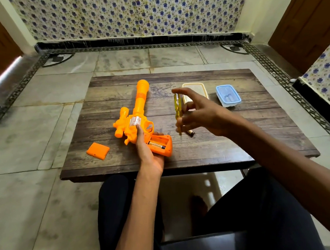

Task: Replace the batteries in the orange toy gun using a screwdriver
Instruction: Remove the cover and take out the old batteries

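Orange gun (138,115) on the table (210,153), left fingers (140,133) curled round its open grip, where one battery (157,145) sits. Right fingers (183,123) pinch the yellow screwdriver (178,106) tip down, forefinger spread; a loose battery (191,133) lies just below them, the cover (98,150) left of the left fingers.

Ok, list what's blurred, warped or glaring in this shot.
Head view: the right hand and screwdriver are smeared by motion, while the gun, held by the left hand, and its loose cover look sharp. Head view: wide-angle distortion bows the table edges and floor border, and a bright glare strip sits at far left.
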